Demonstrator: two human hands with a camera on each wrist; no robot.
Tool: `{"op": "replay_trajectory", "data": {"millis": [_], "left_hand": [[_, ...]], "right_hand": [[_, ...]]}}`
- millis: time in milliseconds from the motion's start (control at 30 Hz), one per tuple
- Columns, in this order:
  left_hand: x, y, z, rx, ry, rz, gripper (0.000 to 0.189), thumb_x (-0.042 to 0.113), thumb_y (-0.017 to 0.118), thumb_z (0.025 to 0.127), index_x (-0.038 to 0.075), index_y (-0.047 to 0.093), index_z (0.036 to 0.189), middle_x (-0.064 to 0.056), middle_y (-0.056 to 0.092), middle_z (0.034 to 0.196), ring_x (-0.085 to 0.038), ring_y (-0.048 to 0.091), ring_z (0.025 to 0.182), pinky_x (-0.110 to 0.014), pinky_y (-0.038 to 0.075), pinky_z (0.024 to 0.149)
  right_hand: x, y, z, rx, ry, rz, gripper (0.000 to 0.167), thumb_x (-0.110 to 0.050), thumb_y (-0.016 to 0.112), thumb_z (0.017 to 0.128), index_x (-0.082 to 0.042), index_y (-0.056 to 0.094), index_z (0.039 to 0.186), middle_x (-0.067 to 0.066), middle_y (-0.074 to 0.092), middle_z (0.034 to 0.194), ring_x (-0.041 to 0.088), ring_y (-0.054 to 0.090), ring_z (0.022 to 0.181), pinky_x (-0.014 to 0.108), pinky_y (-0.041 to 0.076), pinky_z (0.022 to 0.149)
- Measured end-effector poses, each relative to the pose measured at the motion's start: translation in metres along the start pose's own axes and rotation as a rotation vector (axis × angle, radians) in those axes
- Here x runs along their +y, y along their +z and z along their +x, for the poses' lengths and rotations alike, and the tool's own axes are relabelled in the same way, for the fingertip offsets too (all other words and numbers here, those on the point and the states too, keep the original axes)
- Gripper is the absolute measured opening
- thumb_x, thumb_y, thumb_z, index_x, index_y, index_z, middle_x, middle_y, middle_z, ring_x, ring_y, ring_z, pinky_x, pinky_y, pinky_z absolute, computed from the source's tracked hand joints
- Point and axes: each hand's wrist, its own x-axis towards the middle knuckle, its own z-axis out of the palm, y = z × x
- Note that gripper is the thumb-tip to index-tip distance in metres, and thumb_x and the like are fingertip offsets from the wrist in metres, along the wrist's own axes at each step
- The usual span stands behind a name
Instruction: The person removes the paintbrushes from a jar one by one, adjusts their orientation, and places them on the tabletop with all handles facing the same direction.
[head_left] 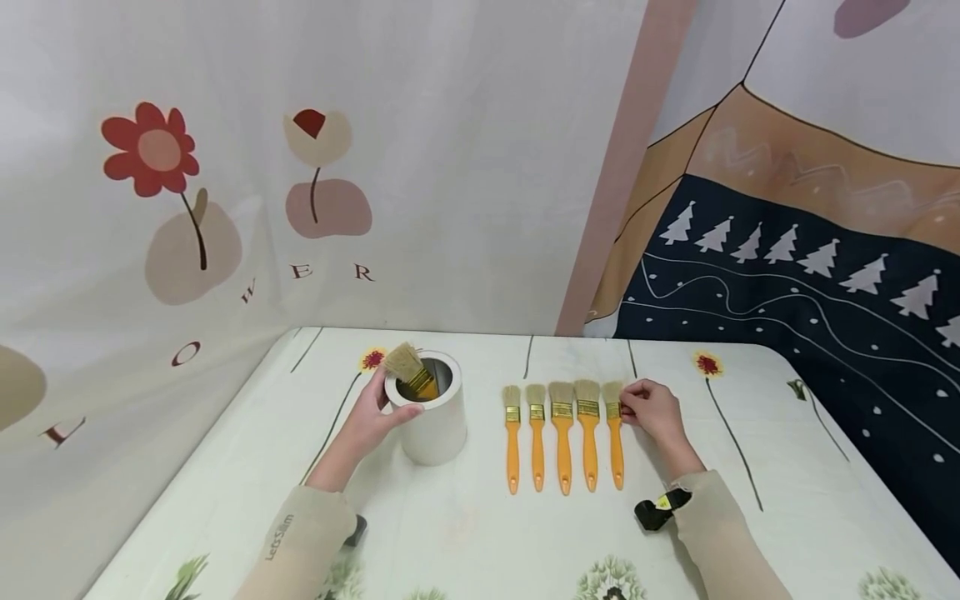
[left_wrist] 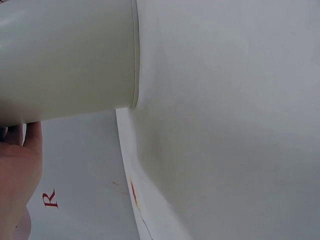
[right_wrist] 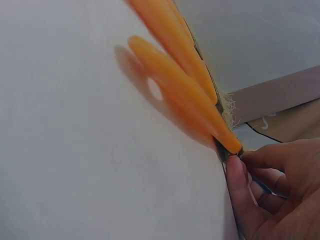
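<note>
A white cylindrical holder stands on the table, with a paintbrush leaning in it, bristles up over the rim. My left hand grips the holder near its top, thumb across the near side and fingers on the left. In the left wrist view, the fingers touch the wall of the holder. Several orange-handled paintbrushes lie in a row to the right, bristles away from me. At the row's right end, my right hand pinches a paintbrush by its metal band, as the right wrist view shows close up.
The table has a white cloth printed with flowers. Behind it hangs a pale curtain with flower prints and letters; a dark cloth with white trees hangs at the right. Black wrist devices sit under both sleeves.
</note>
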Motion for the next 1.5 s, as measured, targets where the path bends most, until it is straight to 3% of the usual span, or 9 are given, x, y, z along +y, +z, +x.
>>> {"op": "replay_trajectory", "data": {"millis": [267, 833, 1200, 1333, 1500], "left_hand": [[0.001, -0.001, 0.002, 0.008, 0.023, 0.004, 0.092, 0.014, 0.074, 0.087, 0.000, 0.017, 0.157, -0.028, 0.023, 0.161, -0.048, 0.022, 0.150, -0.058, 0.021, 0.123], [0.002, 0.001, -0.002, 0.011, 0.018, 0.021, 0.091, 0.015, 0.074, 0.088, -0.001, 0.018, 0.157, -0.029, 0.026, 0.160, -0.048, 0.025, 0.149, -0.057, 0.024, 0.122], [0.001, 0.000, -0.003, 0.008, 0.021, 0.022, 0.089, 0.013, 0.074, 0.088, -0.001, 0.019, 0.156, -0.028, 0.027, 0.160, -0.047, 0.025, 0.149, -0.056, 0.024, 0.122], [0.002, 0.000, -0.003, 0.004, 0.015, 0.016, 0.090, 0.015, 0.074, 0.088, 0.000, 0.019, 0.157, -0.028, 0.025, 0.161, -0.047, 0.022, 0.150, -0.056, 0.022, 0.123], [0.003, -0.001, -0.002, 0.003, 0.019, 0.009, 0.093, 0.019, 0.075, 0.087, 0.000, 0.018, 0.157, -0.028, 0.023, 0.161, -0.048, 0.021, 0.150, -0.057, 0.022, 0.123]], "right_hand": [[-0.003, -0.004, 0.002, 0.004, -0.019, -0.075, 0.021, -0.010, 0.058, 0.098, 0.007, 0.065, 0.109, 0.013, 0.068, 0.087, 0.004, 0.062, 0.061, 0.017, 0.058, 0.057], [-0.007, -0.014, -0.004, -0.059, 0.037, -0.020, 0.033, -0.014, 0.057, 0.100, 0.008, 0.059, 0.124, 0.009, 0.071, 0.087, 0.004, 0.064, 0.064, 0.020, 0.060, 0.059], [-0.022, -0.017, -0.007, -0.064, -0.041, 0.004, 0.034, -0.014, 0.056, 0.100, 0.007, 0.059, 0.127, 0.022, 0.070, 0.108, 0.004, 0.067, 0.075, 0.019, 0.062, 0.067], [-0.031, -0.016, -0.007, -0.066, -0.059, 0.043, 0.033, -0.014, 0.055, 0.101, 0.006, 0.058, 0.128, 0.016, 0.072, 0.105, 0.003, 0.067, 0.077, 0.019, 0.062, 0.071], [-0.042, -0.011, -0.010, -0.055, -0.096, 0.145, 0.031, -0.011, 0.056, 0.101, 0.006, 0.058, 0.127, -0.001, 0.072, 0.091, -0.002, 0.066, 0.075, 0.022, 0.063, 0.076]]}}
